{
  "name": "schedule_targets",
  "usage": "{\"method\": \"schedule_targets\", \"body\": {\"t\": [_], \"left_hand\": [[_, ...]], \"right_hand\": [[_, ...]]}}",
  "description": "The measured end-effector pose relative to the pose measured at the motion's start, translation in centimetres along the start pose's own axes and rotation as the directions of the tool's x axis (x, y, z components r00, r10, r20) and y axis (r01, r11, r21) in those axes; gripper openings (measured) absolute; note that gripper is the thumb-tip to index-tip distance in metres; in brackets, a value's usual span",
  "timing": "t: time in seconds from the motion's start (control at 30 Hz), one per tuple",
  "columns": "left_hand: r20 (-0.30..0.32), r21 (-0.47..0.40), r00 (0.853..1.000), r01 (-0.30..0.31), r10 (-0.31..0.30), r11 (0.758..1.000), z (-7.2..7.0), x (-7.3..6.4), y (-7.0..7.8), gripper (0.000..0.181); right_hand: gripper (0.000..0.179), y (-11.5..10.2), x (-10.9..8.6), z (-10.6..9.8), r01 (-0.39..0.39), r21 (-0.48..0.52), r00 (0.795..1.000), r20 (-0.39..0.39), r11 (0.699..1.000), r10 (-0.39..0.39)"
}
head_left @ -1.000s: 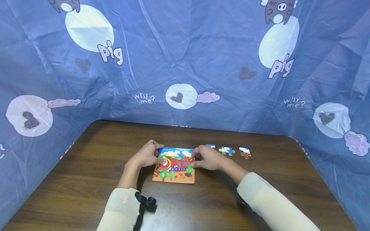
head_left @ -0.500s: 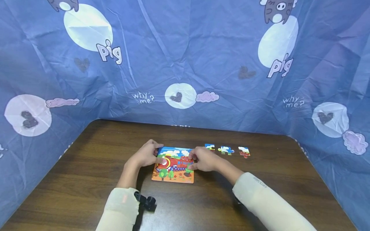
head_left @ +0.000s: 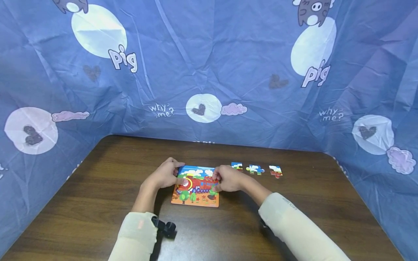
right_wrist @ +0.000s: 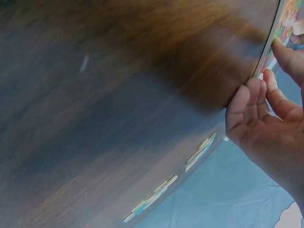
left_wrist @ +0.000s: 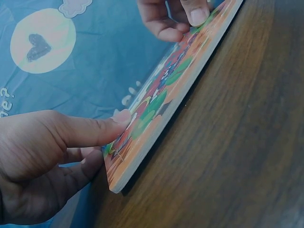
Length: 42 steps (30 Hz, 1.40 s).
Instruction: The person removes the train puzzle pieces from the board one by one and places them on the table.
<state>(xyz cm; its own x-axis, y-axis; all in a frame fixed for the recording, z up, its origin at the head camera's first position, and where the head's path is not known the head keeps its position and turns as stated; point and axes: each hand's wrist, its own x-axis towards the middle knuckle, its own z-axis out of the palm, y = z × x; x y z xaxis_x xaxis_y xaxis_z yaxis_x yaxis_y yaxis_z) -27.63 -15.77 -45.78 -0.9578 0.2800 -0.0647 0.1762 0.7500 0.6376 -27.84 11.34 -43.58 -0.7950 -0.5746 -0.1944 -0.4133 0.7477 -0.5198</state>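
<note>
A square jigsaw puzzle (head_left: 196, 198) with a red train picture lies on the brown table. My left hand (head_left: 164, 175) grips its left side, the thumb on the picture and the other fingers at the edge, as the left wrist view shows. My right hand (head_left: 230, 178) has its thumb and curled forefinger at the puzzle's right side, pinching there. Whether a single piece sits between those fingertips cannot be made out. In the right wrist view, the other fingers (right_wrist: 248, 102) of that hand are bent beside the puzzle's edge.
Three loose puzzle pieces lie in a row right of the puzzle: a blue-topped one (head_left: 237, 166), a cloud one (head_left: 255, 169) and a red one (head_left: 276, 172). A blue printed cloth (head_left: 202, 72) hangs behind the table (head_left: 98, 203).
My right hand has shifted slightly left, bringing its thumb and forefinger further onto the puzzle's right side. The left hand keeps its hold, and the loose pieces stay put.
</note>
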Motion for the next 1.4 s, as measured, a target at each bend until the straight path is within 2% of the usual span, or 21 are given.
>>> {"method": "schedule_targets", "body": {"t": [0.4, 0.9, 1.4], "left_hand": [[-0.003, 0.019, 1.0, -0.012, 0.012, 1.0, -0.06, -0.04, 0.12, 0.069], [0.006, 0.021, 1.0, -0.001, 0.001, 1.0, -0.15, -0.01, 0.05, 0.068], [0.009, 0.024, 1.0, 0.012, -0.012, 1.0, -0.11, 0.06, -0.04, 0.068]], "right_hand": [[0.027, -0.18, -0.04, -0.13, -0.042, 0.06, 0.999, 0.021, 0.997, 0.04], [0.026, 0.19, 0.01, -0.08, -0.006, 0.119, 1.0, 0.023, 0.993, 0.003], [0.027, 0.13, 0.07, -0.19, 0.006, 0.131, 1.0, -0.002, 0.991, -0.006]]}}
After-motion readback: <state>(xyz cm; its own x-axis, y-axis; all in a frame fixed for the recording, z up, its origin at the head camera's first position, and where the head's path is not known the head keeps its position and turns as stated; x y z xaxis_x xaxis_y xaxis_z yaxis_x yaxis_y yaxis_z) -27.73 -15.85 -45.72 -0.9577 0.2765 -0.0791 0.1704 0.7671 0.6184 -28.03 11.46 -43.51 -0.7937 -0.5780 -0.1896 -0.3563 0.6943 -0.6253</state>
